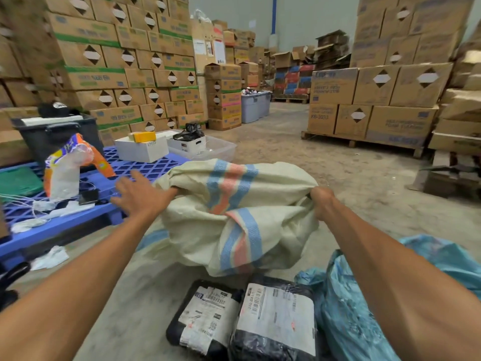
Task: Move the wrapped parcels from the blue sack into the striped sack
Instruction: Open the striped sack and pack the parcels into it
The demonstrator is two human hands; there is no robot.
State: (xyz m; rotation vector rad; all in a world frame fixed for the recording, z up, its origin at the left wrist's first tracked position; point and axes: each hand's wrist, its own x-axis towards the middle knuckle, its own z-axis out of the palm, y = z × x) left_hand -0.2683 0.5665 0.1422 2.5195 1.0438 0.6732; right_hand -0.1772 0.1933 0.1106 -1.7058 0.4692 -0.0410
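The striped sack (234,220), cream woven cloth with blue and pink bands, hangs crumpled in front of me above the floor. My left hand (140,195) holds its left edge with the thumb side, the other fingers spread out. My right hand (322,200) is clenched on its right edge. Below the sack, two parcels wrapped in black plastic with white shipping labels lie on the floor side by side: a smaller parcel (205,316) and a larger parcel (276,321). The blue sack (346,313) lies crumpled at the lower right, partly hidden under my right forearm.
A blue plastic pallet (140,168) at the left carries a white box (141,149), an orange-and-white bag (70,168), a black bin (52,136) and loose string. Stacked cardboard boxes (117,63) wall both sides. A wooden pallet of boxes (372,113) stands at the right. The concrete floor (286,142) runs ahead.
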